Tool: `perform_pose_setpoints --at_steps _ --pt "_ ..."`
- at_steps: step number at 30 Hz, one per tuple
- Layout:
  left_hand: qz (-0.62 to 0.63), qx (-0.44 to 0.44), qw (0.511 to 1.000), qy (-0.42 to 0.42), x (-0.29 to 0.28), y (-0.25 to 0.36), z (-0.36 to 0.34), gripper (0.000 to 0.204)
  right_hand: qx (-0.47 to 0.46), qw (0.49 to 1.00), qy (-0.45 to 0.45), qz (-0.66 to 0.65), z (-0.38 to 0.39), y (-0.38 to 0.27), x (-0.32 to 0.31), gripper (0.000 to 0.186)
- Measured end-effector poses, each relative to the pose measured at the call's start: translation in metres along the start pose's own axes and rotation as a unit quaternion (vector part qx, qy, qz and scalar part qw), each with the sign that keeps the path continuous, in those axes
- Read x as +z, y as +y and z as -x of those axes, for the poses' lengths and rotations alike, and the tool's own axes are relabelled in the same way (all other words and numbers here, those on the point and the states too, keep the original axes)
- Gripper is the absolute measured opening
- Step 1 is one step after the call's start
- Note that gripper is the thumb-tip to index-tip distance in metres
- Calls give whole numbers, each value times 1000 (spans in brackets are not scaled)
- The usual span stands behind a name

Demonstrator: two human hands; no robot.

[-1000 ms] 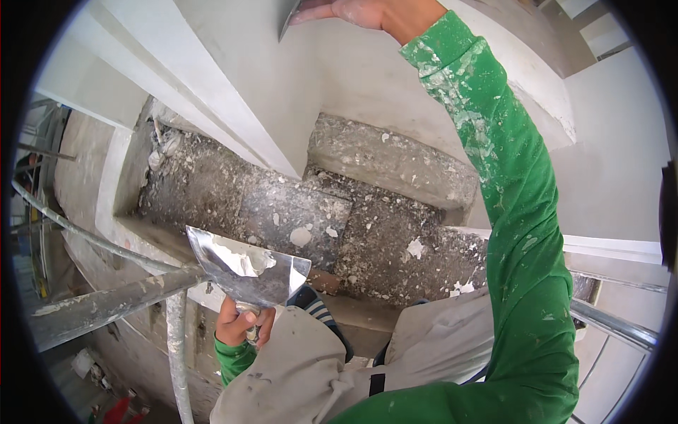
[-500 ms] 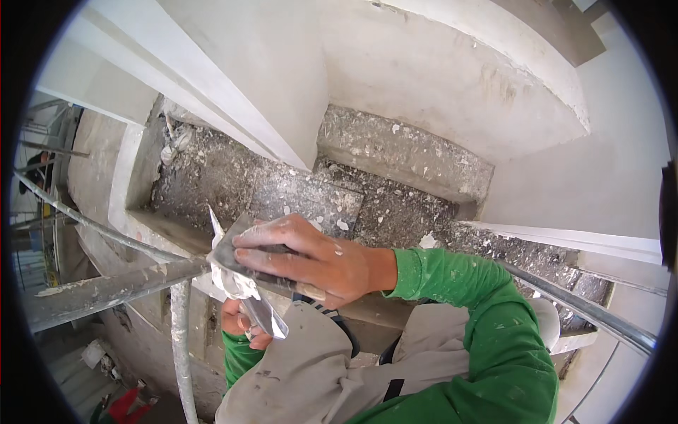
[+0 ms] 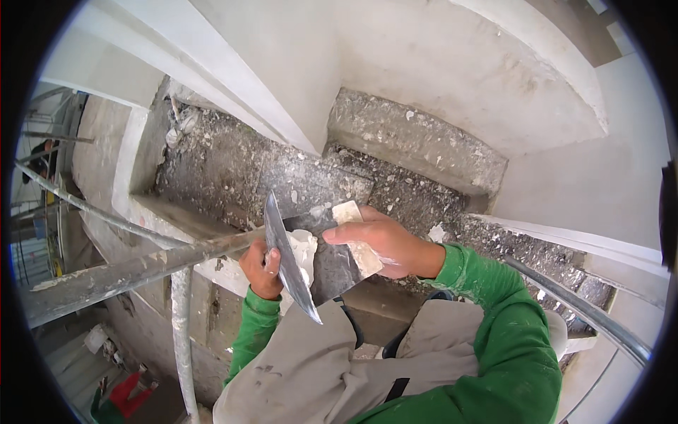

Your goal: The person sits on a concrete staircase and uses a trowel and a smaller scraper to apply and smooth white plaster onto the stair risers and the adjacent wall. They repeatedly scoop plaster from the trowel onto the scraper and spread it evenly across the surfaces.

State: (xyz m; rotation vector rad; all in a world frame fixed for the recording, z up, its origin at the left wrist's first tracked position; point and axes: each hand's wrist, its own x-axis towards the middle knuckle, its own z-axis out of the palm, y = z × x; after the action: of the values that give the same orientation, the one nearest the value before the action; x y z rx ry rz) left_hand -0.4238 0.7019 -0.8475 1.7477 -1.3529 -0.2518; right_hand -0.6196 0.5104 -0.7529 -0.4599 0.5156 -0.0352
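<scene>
My left hand [image 3: 261, 270] is closed round the back of a wide metal putty knife [image 3: 288, 265], whose thin, bowed blade stands nearly edge-on. Its grip is mostly hidden. Opposite it, my right hand [image 3: 399, 244] grips a broad, dark square-bladed scraper [image 3: 333, 267] by its pale, crusted backing strip [image 3: 366, 256], fingers on the far side and one digit laid across the face. White putty [image 3: 304, 253] sits in a lump between the two blades, on the scraper's left part and against the putty knife. Both tools are held above my lap.
A putty-spattered scaffold pipe [image 3: 127, 274] runs in from the left behind my left hand, joined by an upright pipe [image 3: 181, 339]. Another metal rail [image 3: 579, 307] lies right. Ahead, debris covers a ledge [image 3: 219, 169] below white walls [image 3: 452, 78]. Red-and-green clothing [image 3: 127, 396] shows lower left.
My right hand has moved right and turned, so the scraper's face and putty now show. My left hand has risen, turning the putty knife more upright. The view has shifted slightly.
</scene>
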Motion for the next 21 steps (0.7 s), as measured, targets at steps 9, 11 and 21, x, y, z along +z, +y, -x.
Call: perform_pose_setpoints --at_steps 9,11,21 --pt "-155 -65 985 -35 -7 -43 54 59 -154 987 28 -45 -79 -43 -120 29" --pt "-117 -102 987 -35 2 -55 64 53 -217 974 61 35 -113 -26 -177 30" --pt "-70 -205 971 -99 -3 -38 80 29 -363 858 111 346 -216 45 -304 51"
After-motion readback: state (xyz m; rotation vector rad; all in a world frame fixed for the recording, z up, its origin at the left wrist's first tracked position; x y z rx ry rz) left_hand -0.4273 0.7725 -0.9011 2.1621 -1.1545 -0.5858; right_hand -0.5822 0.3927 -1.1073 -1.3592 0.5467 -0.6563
